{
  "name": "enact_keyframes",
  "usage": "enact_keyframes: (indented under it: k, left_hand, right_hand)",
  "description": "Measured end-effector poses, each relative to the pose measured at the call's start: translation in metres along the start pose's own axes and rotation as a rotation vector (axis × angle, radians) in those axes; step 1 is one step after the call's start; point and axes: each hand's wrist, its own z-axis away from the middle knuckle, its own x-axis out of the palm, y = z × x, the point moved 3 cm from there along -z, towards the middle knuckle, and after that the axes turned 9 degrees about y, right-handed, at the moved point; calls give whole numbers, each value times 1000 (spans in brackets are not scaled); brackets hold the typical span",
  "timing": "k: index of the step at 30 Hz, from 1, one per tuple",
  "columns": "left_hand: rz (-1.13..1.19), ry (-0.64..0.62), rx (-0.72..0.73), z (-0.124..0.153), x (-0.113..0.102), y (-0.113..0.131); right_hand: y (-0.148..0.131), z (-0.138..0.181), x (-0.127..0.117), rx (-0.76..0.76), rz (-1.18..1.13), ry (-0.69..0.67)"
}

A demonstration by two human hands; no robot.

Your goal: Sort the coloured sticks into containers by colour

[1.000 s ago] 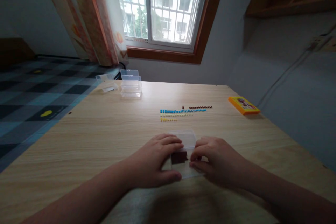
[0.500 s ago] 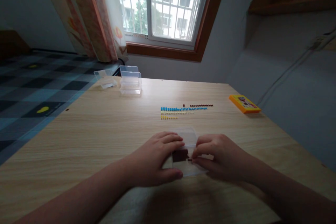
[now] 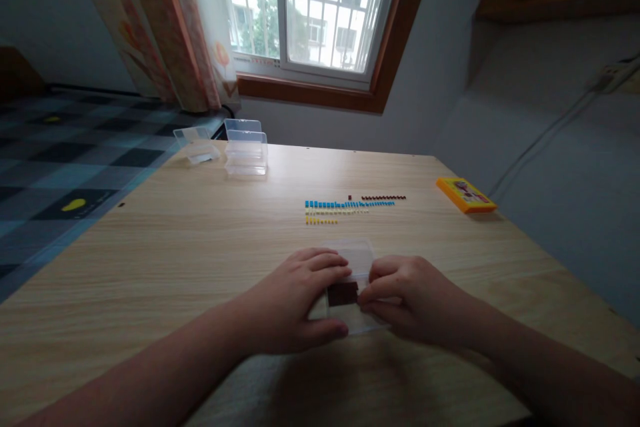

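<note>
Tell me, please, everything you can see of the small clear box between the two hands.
The clear box looks like transparent plastic, lying flat on the wooden table with its lid seemingly open on the far side. Dark brown pieces fill part of it. The left hand grips its left side; the right hand touches its right edge.

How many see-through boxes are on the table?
3. The near box lies between the left hand and right hand; the open box sits at the table's far left edge; the stacked box beside it may be several.
</note>
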Motion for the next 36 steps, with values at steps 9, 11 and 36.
enact_keyframes:
  k: [9,11,36]
  left_hand:
    - [3,-11,-9,1,0,0]
    - [5,-12,-14,1,0,0]
    - [21,-3,-15,1,-4,-2]
  right_hand:
    - [-3,0,-4,24,-26,-5]
    - [-3,-1,-5,35,-37,3]
    - [205,-19,-59,605,281,706]
